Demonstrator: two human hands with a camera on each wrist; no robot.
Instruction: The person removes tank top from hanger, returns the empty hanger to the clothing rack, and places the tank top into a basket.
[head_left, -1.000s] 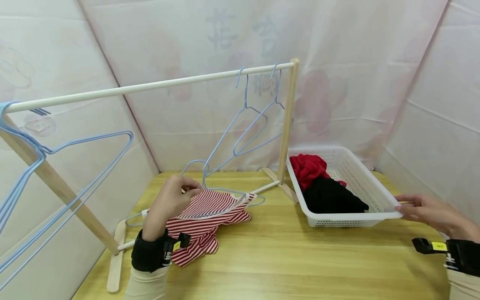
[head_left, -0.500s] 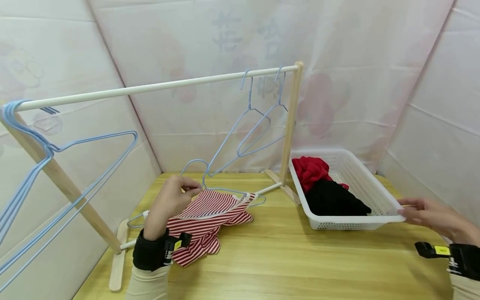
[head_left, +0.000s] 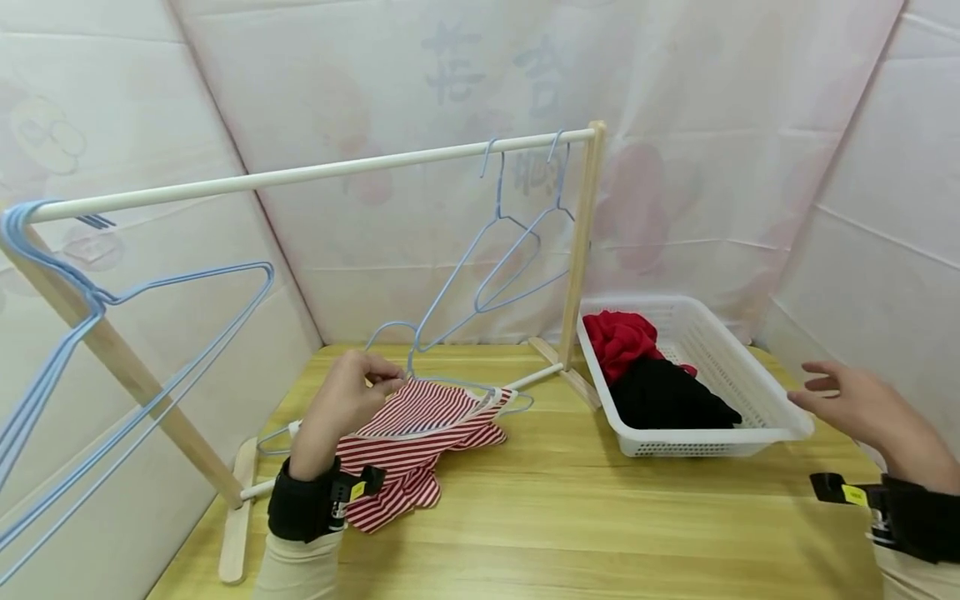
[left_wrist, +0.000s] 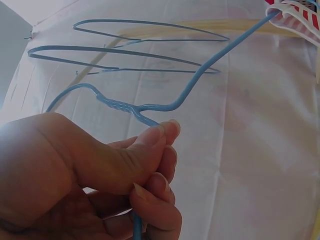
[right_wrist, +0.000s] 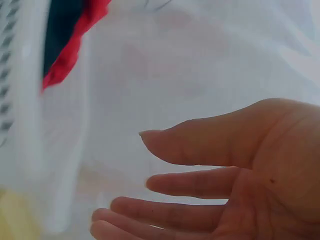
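My left hand [head_left: 351,400] pinches a blue wire hanger [left_wrist: 187,90] by its shoulder, just below the twisted neck. On that hanger is a red-and-white striped shirt [head_left: 397,454], its lower part lying on the table. In the left wrist view only a bit of the striped cloth shows at the top right. My right hand [head_left: 862,408] is just off the right front corner of a white plastic basket [head_left: 787,432], thumb and fingers spread apart with nothing between them. The basket holds a red garment [head_left: 621,342] and a black garment [head_left: 667,398].
A clothes rack with a white rail [head_left: 315,172] and wooden posts [head_left: 582,250] spans the table [head_left: 585,533]. Several blue hangers [head_left: 187,275] hang bunched at its left end. Two bare hangers [head_left: 501,218] hang near its right post. Fabric walls enclose the back and sides.
My right hand has let go of the basket's corner and lifted slightly off it. The left hand keeps its grip on the hanger in the same place.
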